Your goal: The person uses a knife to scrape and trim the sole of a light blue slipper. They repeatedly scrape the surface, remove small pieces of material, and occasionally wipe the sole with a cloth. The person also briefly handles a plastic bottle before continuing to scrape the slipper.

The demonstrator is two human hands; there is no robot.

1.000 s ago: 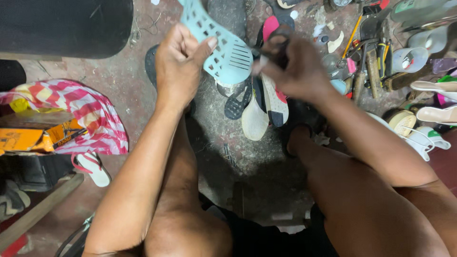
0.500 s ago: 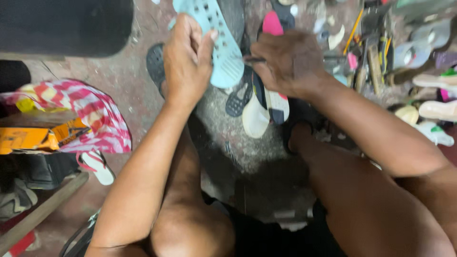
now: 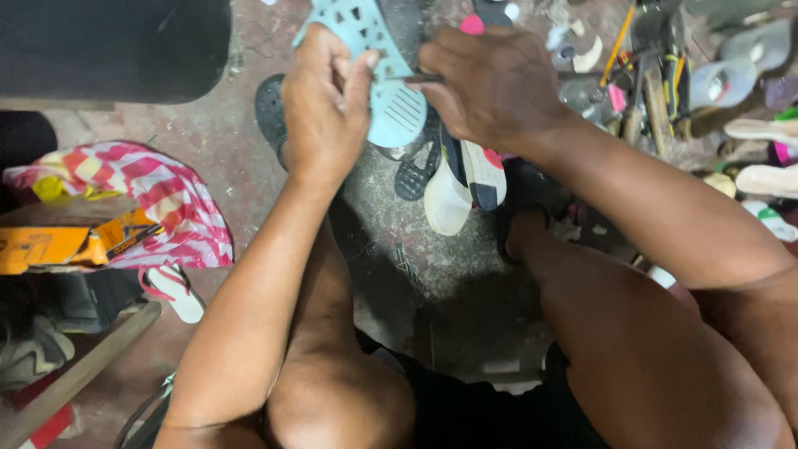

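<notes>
**Pale blue sandal sole held up off a cobbler's floor**

While the person is sitting low with both knees spread, the stained concrete floor [image 3: 249, 158] is serving as the workbench, so everything is lying within arm's reach around the legs. Largest at the left, a red, pink and yellow checked cloth [image 3: 158, 199] is draping over an orange cardboard box [image 3: 58, 245], with a white flip-flop [image 3: 174, 291] lying just beside its lower edge. Between the knees a small heap of loose shoe soles [image 3: 453, 179], white, black and red-tipped, is resting directly under the hands, seemingly kept close. At the upper right a crowded row of hand tools [image 3: 648, 91] and more pale sandals [image 3: 761, 129] is lining the edge of the floor.

Above the heap, the pale blue perforated sandal sole [image 3: 391, 91] is being held in the air, tilted with its grooved underside turned toward the camera, probably so the edge is facing the tool. The left hand [image 3: 324, 108] is wrapping closed around the sole's left side, thumb pressing on its face to steady it. The right hand [image 3: 490, 87] is closing in a tight fist-like pinch on a thin dark tool [image 3: 413, 79], whose tip is touching the sole's right edge; its kind is too small to tell.
</notes>
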